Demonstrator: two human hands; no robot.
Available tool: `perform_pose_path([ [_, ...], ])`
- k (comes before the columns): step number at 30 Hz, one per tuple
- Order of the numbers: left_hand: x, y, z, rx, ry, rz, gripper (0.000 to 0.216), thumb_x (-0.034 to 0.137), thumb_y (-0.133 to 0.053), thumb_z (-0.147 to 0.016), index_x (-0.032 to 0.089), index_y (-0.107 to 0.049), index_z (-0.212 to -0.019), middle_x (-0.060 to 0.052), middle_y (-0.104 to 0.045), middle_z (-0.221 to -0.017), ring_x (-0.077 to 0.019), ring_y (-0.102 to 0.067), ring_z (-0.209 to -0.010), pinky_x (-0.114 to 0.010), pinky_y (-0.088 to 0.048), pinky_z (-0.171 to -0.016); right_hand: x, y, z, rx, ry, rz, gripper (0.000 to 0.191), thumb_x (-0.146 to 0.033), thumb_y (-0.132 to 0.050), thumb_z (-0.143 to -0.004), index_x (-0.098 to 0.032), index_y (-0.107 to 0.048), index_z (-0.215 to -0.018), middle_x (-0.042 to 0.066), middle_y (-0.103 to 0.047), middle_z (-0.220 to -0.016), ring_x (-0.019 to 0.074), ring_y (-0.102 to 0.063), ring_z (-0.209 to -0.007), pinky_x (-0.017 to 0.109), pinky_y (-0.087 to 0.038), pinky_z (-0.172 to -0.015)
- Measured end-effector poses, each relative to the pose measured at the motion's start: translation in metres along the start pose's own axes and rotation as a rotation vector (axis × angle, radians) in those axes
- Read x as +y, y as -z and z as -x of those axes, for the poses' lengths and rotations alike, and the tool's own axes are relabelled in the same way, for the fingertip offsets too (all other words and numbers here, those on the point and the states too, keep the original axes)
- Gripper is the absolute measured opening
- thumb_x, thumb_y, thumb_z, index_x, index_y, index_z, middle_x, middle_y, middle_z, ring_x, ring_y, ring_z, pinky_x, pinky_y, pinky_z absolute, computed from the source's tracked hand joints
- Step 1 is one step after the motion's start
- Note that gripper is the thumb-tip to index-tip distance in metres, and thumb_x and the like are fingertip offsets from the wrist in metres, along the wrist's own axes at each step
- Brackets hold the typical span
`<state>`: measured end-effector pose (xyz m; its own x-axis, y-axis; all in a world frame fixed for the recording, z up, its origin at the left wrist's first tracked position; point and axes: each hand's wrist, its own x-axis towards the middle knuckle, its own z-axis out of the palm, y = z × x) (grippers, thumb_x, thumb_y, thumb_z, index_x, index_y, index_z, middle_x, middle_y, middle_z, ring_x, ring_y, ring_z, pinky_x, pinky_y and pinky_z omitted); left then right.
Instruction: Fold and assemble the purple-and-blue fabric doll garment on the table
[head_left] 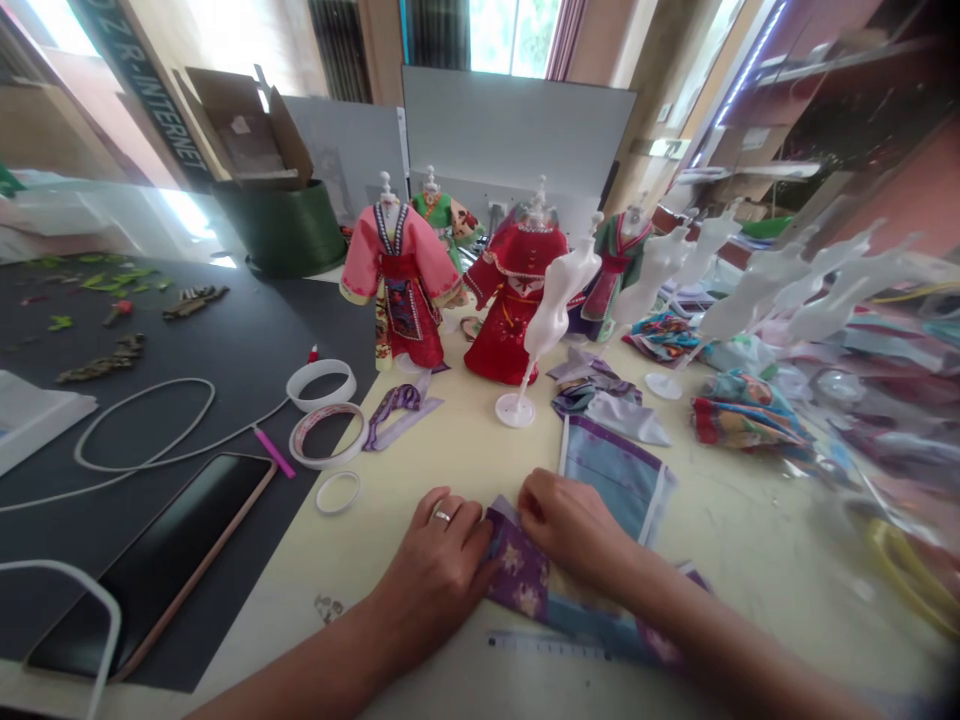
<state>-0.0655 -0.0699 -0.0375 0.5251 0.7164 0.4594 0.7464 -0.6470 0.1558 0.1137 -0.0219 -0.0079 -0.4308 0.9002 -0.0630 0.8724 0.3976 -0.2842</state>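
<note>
My left hand (439, 555), a ring on one finger, presses against the left edge of a folded purple floral fabric (517, 572) on the cream tabletop (739, 560). My right hand (570, 525) grips the fabric's upper edge from the other side. A pale blue cloth panel with purple trim (611, 480) extends beyond the right hand and beneath the purple fabric. A clear ruler (547, 648) lies just below the fabric, near my right forearm.
Doll dresses on white mannequin stands (515, 408) stand ahead, beside bare mannequins (559, 300) and fabric piles (746, 410). To the left are tape rolls (326, 430), a smartphone (154, 565) and white cord (142, 425) on a black mat (247, 340).
</note>
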Motion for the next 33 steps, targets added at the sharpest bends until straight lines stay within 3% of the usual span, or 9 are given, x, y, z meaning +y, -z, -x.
perform_pose_path([
  [11, -0.0012, -0.0018, 0.0009, -0.003, -0.027, 0.007, 0.014, 0.019, -0.053, -0.083, 0.012, -0.059, -0.093, -0.008, -0.057, -0.084, -0.0221, -0.049, -0.083, -0.045, -0.038, -0.087, -0.0042, -0.0014, -0.0021, -0.067, 0.023, 0.044, 0.011, -0.014, -0.048, -0.073, -0.018, -0.055, -0.066, 0.001, -0.062, -0.069, 0.0127, -0.056, -0.062, 0.024, -0.025, -0.052],
  [24, -0.0013, -0.0009, 0.0039, -0.025, -0.071, 0.013, 0.014, 0.014, -0.047, -0.086, 0.013, -0.059, -0.091, -0.007, -0.057, -0.087, -0.0214, -0.048, -0.084, -0.044, -0.036, -0.089, -0.0006, -0.0058, 0.0046, 0.014, 0.008, -0.154, 0.009, -0.013, -0.047, -0.072, -0.018, -0.049, -0.065, -0.001, -0.057, -0.065, 0.0099, -0.047, -0.057, 0.022, -0.026, -0.052],
  [33, -0.0018, -0.0038, 0.0058, -0.041, -0.109, -0.045, 0.014, 0.012, -0.046, -0.086, 0.014, -0.06, -0.089, -0.007, -0.06, -0.094, -0.0207, -0.049, -0.087, -0.045, -0.035, -0.093, 0.002, -0.0072, 0.0043, -0.02, -0.035, -0.409, 0.014, -0.01, -0.047, -0.074, -0.017, -0.058, -0.079, 0.001, -0.062, -0.068, 0.0121, -0.054, -0.061, 0.022, -0.036, -0.057],
])
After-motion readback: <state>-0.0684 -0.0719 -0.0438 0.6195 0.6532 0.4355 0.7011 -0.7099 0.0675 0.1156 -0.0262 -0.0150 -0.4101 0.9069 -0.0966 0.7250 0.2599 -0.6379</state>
